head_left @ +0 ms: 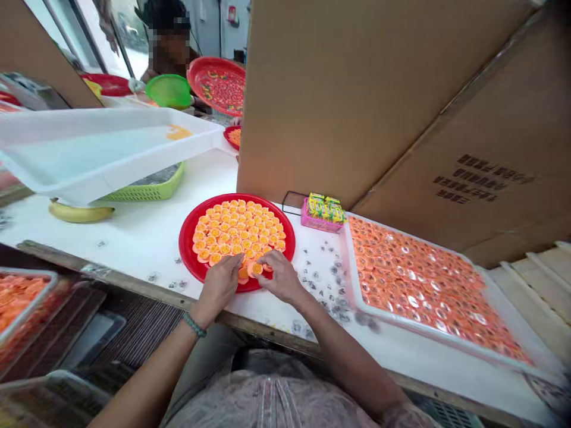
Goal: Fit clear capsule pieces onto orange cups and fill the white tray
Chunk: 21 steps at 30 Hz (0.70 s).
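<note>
- We have both hands over the near edge of a red round tray (187,244), which sits on the white table (209,172) in front of us.
- Our right hand (277,274) has thumb and forefinger pinched on an orange piece (257,269) with a yellow centre.
- Our left hand (226,274) is just beside it, fingertips bent down at the other pieces; we cannot tell whether they grip one.
- We see more yellow-centred pieces (241,229) packed closely across the tray.
- To our right, near the tray, stands a pink basket (321,223) of yellow-green packets (325,208); beyond it lies a white tray (352,285) filled with orange pieces under a shiny surface.
- Behind these we see a tall cardboard panel (348,119).
- To our left, a white tub (134,163) sits above a green basket (156,191), with a banana (81,212) by its near corner.
- Across from us, behind the tub, is a co-worker (167,15) near a tilted red tray (195,77).
</note>
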Available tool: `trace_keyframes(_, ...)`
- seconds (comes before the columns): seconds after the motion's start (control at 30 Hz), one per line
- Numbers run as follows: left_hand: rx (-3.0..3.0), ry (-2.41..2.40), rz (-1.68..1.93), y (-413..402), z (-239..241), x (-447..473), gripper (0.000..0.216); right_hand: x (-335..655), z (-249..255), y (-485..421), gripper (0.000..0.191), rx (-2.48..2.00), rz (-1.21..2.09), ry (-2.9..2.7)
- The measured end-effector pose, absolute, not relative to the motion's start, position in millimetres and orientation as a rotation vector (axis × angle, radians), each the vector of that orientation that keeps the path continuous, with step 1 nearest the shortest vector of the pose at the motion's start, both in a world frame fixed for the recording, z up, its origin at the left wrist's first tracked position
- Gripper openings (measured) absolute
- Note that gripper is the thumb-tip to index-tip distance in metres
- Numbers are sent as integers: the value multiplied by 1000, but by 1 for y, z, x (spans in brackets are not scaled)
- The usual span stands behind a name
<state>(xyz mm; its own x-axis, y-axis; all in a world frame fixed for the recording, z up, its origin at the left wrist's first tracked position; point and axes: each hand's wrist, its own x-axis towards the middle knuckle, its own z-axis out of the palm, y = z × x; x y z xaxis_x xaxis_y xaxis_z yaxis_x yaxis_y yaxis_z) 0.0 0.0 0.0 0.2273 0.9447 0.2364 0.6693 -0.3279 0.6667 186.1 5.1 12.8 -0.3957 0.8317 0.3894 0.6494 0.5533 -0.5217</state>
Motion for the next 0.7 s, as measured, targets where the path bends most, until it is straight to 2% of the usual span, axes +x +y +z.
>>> trace_keyframes(0.13, 2047, 1445, 867, 10, 4, 1, 34, 195, 12, 5, 19, -1213, 396, -2126)
trace_keyframes(0.23, 1712, 1418, 901, 13, 13, 4, 34, 198, 18, 5, 20, -1187, 422, -2121)
trace_keyframes(0.33, 1258, 1134, 827, 13, 24, 10, 40, 196, 26, 8, 23, -1128, 471, -2155)
trace_keyframes(0.47, 968, 873, 805, 12, 27, 15, 35, 191, 27, 10, 25, -1063, 494, -2153)
trace_keyframes(0.7, 731, 893, 970, 11, 26, 21, 34, 186, 7, 7, 23, -1045, 191, -2050)
